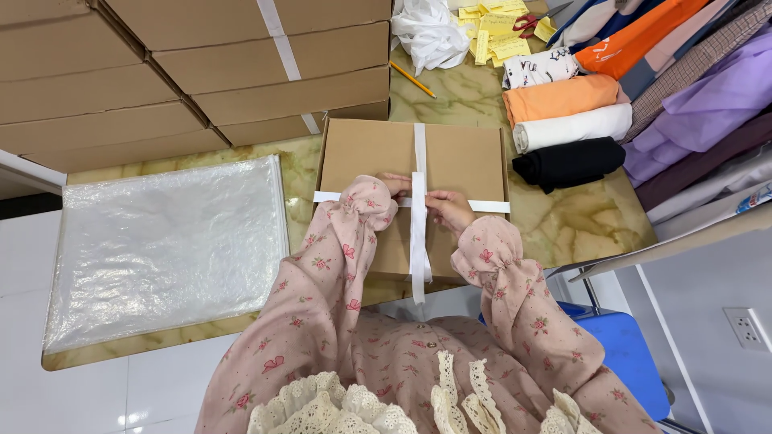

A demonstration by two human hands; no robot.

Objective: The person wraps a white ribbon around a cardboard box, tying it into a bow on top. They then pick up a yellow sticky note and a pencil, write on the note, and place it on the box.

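sleeves (338,265): pink, floral, gathered cuffs | collar (322,406): cream lace | hands bare

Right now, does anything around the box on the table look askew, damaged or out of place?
Nothing stands out. The flat cardboard box lies square on the marble table, with the white ribbon crossing near its middle under the left hand and right hand. The ribbon's loose end hangs over the near edge.

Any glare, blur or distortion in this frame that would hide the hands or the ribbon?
Head view: even, soft light; mild glare on the clear plastic sheet and marble table; wide-angle bending at the edges; left hand, right hand and white ribbon on the flat box are sharp.
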